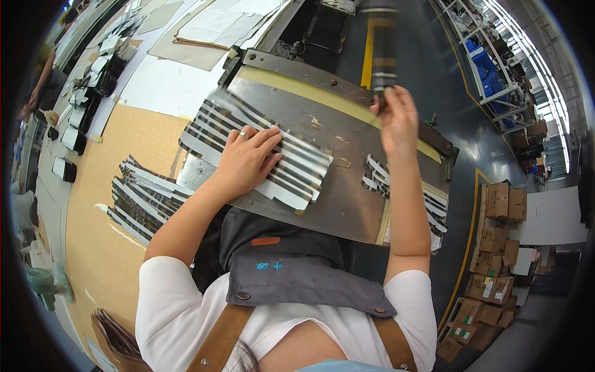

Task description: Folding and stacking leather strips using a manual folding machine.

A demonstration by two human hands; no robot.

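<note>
My left hand (251, 158), a ring on one finger, presses with curved fingers on a row of parallel black-and-white strips (297, 173) lying diagonally on a grey metal cutting board (347, 204). My right hand (396, 118) is closed at the lower end of a long, dark, banded bar (384, 49), blurred and rising out of view; whether it is a lever or a strip is unclear. Small white offcuts (375, 173) lie below that hand, and more cut pieces (434, 217) at the board's right end. A pile of loose strips (142, 198) lies left of the board.
A tan worktable (124, 266) with white sheets (211, 22) and dark stacked pieces (74, 136) spans the left, where other people (43, 74) stand at the edge. On the right are an aisle with yellow lines, shelving with blue bins (480, 74) and cardboard boxes (493, 239).
</note>
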